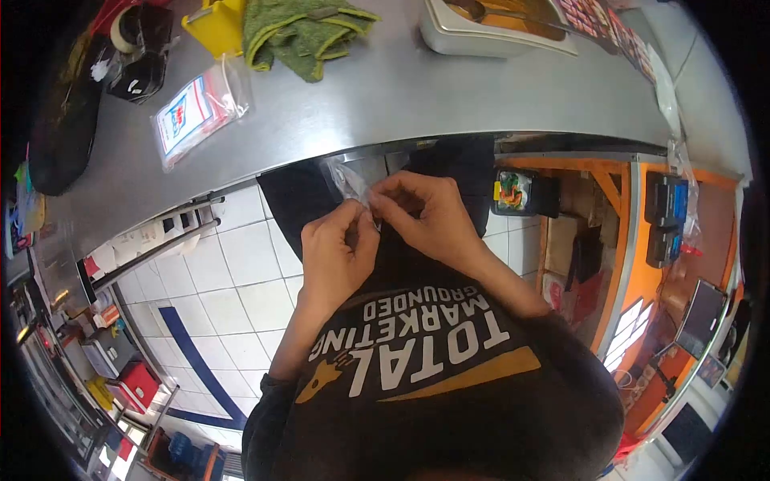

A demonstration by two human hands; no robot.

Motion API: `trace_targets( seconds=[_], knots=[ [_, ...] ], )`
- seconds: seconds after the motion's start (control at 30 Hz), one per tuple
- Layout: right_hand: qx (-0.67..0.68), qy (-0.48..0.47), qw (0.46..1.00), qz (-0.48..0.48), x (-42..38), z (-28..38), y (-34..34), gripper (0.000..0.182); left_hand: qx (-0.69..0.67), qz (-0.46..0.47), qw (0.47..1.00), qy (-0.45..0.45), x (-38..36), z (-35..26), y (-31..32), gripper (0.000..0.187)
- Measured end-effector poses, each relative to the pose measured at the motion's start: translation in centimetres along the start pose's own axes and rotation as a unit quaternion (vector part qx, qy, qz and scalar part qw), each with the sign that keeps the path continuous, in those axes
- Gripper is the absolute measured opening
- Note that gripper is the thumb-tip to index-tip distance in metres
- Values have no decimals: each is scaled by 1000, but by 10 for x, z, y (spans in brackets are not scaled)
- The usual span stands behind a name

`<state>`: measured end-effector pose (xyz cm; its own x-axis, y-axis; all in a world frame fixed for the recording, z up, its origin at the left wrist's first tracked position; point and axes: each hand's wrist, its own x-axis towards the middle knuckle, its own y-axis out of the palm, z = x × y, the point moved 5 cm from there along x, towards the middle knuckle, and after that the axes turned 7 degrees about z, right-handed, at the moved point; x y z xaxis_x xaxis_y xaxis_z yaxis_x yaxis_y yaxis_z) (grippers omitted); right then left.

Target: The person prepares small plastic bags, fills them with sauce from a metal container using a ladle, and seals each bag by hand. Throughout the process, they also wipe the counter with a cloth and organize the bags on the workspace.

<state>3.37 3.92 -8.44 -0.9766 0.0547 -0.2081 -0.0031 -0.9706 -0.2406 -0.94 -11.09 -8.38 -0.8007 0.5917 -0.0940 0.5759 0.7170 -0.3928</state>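
A small clear plastic bag (346, 181) hangs between my two hands, just off the near edge of the steel counter. My left hand (341, 248) pinches one side of its edge with thumb and forefinger. From the other side, my right hand (429, 215) pinches the same bag, its fingertips almost touching the left ones. Whether anything is inside the bag I cannot make out. On the counter, a pack of clear bags (196, 116) with a red and blue label lies to the left.
The steel counter (385, 96) spans the top of the view. On it are a green cloth (301, 36), a yellow container (218, 26), a tape dispenser (140, 52) and a white-rimmed tub (489, 44) of orange sauce with a ladle. An orange shelf unit (613, 264) stands at the right.
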Motion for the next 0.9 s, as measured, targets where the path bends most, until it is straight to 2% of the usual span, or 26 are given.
trace_targets(
  seconds=[0.07,0.2,0.27,0.3,0.4,0.47,0.57,0.67,0.8,0.9],
  knots=[
    [-24,2,1000,-11,-4,-1,-4,21,30,-7,999,-17,-1,4,2,13],
    [-178,-58,980,-66,-11,5,-6,19,151,-46,985,-68,-3,6,3,7],
    [-293,-123,946,-56,-13,22,-3,21,151,-105,983,7,1,-17,2,10],
    [-297,-144,942,-55,-16,27,-2,21,150,-134,978,44,1,-26,-1,14],
    [-298,-215,927,-71,-20,49,-4,21,247,-99,941,209,-7,-36,-7,27],
    [-282,-269,914,-109,-20,70,-10,21,271,-136,918,255,-10,-50,-17,32],
    [-276,-205,934,-100,-18,86,-16,20,304,-200,880,305,-10,-71,-30,32],
    [-198,-236,933,-186,-8,90,-29,18,319,-219,878,282,-1,-82,-37,27],
    [-35,-250,938,-236,5,89,-28,16,288,-346,853,263,11,-87,-41,25],
    [159,-297,909,-244,20,80,-26,14,169,-395,860,275,25,-79,-43,20]
  ],
)
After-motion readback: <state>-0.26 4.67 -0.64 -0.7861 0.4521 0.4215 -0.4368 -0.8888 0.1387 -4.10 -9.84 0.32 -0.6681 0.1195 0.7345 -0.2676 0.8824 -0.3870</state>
